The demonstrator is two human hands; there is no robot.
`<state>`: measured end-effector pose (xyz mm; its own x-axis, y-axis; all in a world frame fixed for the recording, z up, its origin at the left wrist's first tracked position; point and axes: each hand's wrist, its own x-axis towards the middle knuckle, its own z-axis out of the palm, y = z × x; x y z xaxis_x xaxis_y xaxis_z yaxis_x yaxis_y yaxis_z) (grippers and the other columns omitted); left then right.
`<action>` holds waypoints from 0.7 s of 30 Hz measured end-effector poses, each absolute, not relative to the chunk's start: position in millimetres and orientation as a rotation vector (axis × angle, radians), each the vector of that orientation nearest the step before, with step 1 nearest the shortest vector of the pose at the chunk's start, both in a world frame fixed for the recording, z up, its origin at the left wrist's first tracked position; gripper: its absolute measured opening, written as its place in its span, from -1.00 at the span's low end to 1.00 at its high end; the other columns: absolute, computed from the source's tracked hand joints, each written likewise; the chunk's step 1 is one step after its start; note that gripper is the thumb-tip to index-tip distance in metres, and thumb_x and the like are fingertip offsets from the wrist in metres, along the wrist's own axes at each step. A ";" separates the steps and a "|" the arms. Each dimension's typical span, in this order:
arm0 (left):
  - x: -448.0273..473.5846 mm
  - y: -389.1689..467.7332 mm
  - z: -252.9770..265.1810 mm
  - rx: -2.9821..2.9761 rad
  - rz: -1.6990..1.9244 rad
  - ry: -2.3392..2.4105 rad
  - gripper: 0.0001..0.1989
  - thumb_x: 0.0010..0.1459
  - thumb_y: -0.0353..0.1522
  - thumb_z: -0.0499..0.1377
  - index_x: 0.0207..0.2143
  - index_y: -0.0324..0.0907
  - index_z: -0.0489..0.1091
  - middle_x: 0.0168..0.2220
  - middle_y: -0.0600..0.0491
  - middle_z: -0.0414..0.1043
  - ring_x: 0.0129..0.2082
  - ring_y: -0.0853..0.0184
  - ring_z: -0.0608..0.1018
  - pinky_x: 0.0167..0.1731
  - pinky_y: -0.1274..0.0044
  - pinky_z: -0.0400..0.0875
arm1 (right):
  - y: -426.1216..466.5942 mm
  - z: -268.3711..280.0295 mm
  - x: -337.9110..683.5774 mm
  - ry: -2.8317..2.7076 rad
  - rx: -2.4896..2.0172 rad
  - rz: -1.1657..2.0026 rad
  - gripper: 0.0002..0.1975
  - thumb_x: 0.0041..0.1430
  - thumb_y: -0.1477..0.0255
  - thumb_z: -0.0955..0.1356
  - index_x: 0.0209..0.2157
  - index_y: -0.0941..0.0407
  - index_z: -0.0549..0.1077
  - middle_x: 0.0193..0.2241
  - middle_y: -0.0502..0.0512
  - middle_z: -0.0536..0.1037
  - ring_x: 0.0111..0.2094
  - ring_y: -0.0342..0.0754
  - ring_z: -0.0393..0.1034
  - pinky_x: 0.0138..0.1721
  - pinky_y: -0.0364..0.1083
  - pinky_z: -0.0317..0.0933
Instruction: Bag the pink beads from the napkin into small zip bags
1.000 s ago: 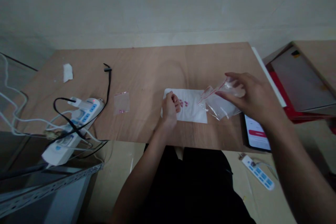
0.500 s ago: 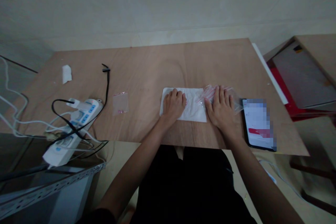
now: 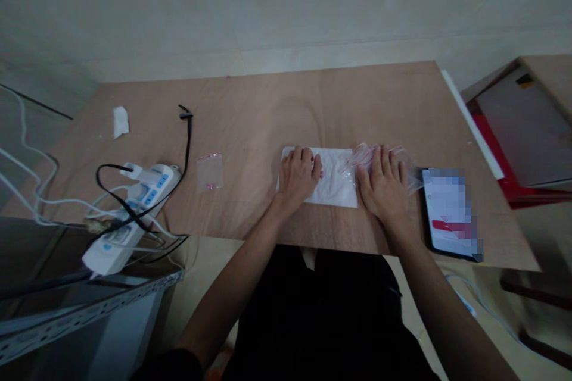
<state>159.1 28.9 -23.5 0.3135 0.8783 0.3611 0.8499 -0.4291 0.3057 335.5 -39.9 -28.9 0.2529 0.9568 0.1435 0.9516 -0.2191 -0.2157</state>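
head – left hand [image 3: 298,177] on white sheet [image 3: 335,183] – grip unclear; right hand [image 3: 385,186] flat on bags [image 3: 360,156]

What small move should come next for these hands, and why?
Perhaps lift the left hand slightly: it covers part of the white sheet, with reddish bits peeking out beside it; any beneath are hidden. The right hand lies on clear bags.

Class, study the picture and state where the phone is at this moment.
In the head view, the phone lies on the right side of the table, just right of the clear plastic bags under the right hand.
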 end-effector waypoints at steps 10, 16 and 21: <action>42.4 19.7 -23.5 1.957 1.067 2.272 -0.66 0.25 -0.18 0.07 -0.12 -0.27 0.36 -0.07 -0.23 0.42 0.04 0.05 0.41 0.08 0.19 0.24 | -42.1 -28.8 337.2 -1.693 -2.240 0.060 -0.30 0.36 0.25 0.00 0.34 0.44 -0.22 0.37 0.48 -0.16 0.39 0.24 -0.37 0.30 0.32 -0.28; 0.2 36.6 -25.4 1.970 0.691 2.305 -0.58 0.23 -0.21 0.06 -0.04 -0.39 0.39 0.03 -0.35 0.42 0.10 -0.03 0.44 0.11 0.19 0.28 | -45.5 -27.8 339.5 -1.586 -2.119 0.048 -0.24 0.34 0.21 0.03 0.34 0.46 -0.28 0.37 0.54 -0.26 0.39 0.30 -0.44 0.28 0.38 -0.33; 3.7 28.3 -22.4 2.047 0.581 2.353 -0.63 0.28 -0.31 -0.07 -0.14 -0.31 0.47 -0.11 -0.27 0.54 -0.13 0.03 0.58 -0.12 0.25 0.42 | -48.8 -25.0 338.4 -1.529 -2.045 0.027 -0.27 0.35 0.18 0.02 0.35 0.40 -0.22 0.37 0.52 -0.24 0.39 0.27 -0.44 0.28 0.38 -0.31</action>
<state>3.7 28.3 -22.4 -0.1669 0.9513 0.2593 0.9626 0.1002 0.2517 338.4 -48.8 -25.0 0.3432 0.8841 0.3170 0.8726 -0.1752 -0.4560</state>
